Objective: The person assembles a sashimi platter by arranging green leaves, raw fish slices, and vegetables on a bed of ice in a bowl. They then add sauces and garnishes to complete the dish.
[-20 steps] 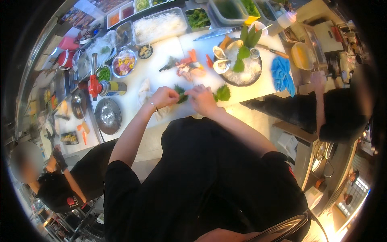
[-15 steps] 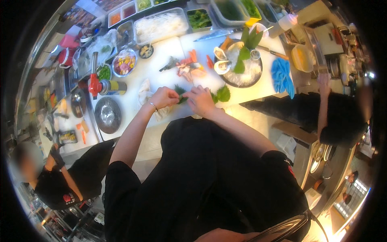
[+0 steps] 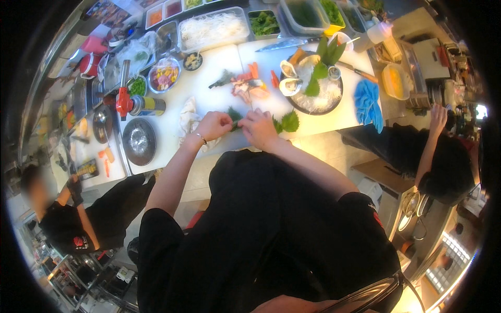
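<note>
At the near edge of the white cutting board (image 3: 201, 70), my left hand (image 3: 215, 125) and my right hand (image 3: 259, 129) pinch a green serrated shiso leaf (image 3: 234, 115) between them. Part of the leaf is covered by my fingers. More shiso leaves (image 3: 288, 122) lie just right of my right hand. Beyond my hands sits a small pile of sliced raw fish (image 3: 249, 89), with orange pieces near it. A crumpled white cloth (image 3: 189, 118) rests beside my left hand.
A dark ice-filled bowl with oysters (image 3: 331, 99) stands right, near a blue glove (image 3: 367, 100). Knives (image 3: 284, 44) lie behind. Left are a blowtorch (image 3: 125, 101), a dark round dish (image 3: 139, 141) and a mixed-food bowl (image 3: 165, 74). Co-workers stand left (image 3: 78, 224) and right (image 3: 449, 161).
Both my hands keep their pinch on the shiso leaf, with hardly any movement. The whole view has shifted slightly. The co-worker on the right has moved a raised hand.
</note>
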Available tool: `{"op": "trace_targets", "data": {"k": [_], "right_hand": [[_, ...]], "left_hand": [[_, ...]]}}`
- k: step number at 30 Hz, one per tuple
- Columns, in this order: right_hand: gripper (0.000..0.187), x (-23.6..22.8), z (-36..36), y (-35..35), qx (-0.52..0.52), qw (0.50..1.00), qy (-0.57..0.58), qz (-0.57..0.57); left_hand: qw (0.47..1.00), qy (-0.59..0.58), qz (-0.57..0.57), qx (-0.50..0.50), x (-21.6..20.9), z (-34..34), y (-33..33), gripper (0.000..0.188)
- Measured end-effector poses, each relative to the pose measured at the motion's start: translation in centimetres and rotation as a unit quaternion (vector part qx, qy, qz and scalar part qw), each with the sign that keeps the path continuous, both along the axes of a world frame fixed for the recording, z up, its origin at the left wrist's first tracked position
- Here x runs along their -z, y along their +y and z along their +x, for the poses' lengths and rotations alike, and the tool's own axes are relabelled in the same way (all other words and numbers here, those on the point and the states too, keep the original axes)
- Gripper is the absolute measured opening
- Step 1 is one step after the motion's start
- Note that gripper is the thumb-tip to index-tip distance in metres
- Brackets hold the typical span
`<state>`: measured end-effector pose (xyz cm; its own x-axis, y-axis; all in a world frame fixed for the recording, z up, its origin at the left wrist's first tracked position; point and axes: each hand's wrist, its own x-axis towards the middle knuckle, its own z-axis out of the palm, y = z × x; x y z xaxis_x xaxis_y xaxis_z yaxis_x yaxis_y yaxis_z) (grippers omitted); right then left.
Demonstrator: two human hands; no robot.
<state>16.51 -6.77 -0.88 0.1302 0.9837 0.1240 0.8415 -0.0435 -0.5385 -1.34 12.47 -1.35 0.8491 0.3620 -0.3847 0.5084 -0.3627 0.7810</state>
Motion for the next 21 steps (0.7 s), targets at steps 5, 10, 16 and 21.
{"op": "trace_targets", "data": {"k": [5,10,16,21], "right_hand": [[0.021,-1.8,-0.9,-0.3,0.034,0.999,-0.013,0.029],[0.055,-7.0,2.3,-1.6,0.227,0.670,0.693,-0.139],[0.031,-10.5,8.3,-8.6,0.293,0.642,0.706,-0.057],[0.031,-10.6,16.3,-12.6,0.250,0.769,0.585,0.064]], "left_hand": [[0.976,-0.052,0.140,-0.155,-5.0,-0.2,-0.4,0.013],[0.939,-0.168,0.277,-0.114,-11.4,3.8,-7.8,0.009],[0.959,-0.251,0.097,-0.091,-13.4,11.4,-14.3,0.017],[0.953,-0.258,-0.113,-0.109,-11.2,21.3,-14.8,0.047]]}}
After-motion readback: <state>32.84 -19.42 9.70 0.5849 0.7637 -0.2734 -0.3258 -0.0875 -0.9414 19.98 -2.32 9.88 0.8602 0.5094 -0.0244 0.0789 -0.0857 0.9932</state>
